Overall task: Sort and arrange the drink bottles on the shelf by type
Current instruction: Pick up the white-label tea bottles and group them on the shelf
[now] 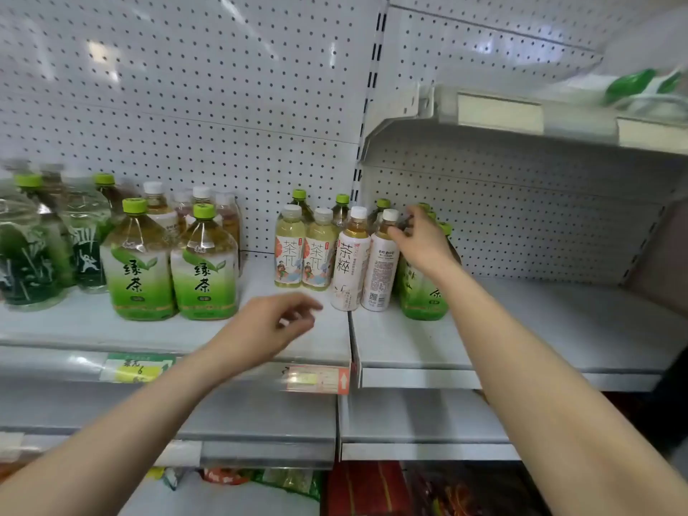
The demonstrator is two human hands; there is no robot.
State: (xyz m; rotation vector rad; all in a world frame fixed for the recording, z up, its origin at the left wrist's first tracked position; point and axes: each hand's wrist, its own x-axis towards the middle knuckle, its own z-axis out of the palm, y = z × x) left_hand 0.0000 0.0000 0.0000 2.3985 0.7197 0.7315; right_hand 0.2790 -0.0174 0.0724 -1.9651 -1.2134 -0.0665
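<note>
Two hands at the shelf [149, 331]: right hand [422, 245] grips a green tea bottle [424, 296] by its neck; left hand [268, 325] hovers loosely curled, holding nothing.

a shop: pegboard-backed shelf [484, 351] with price tags [316, 379], rows of drink bottles [204, 270]
</note>
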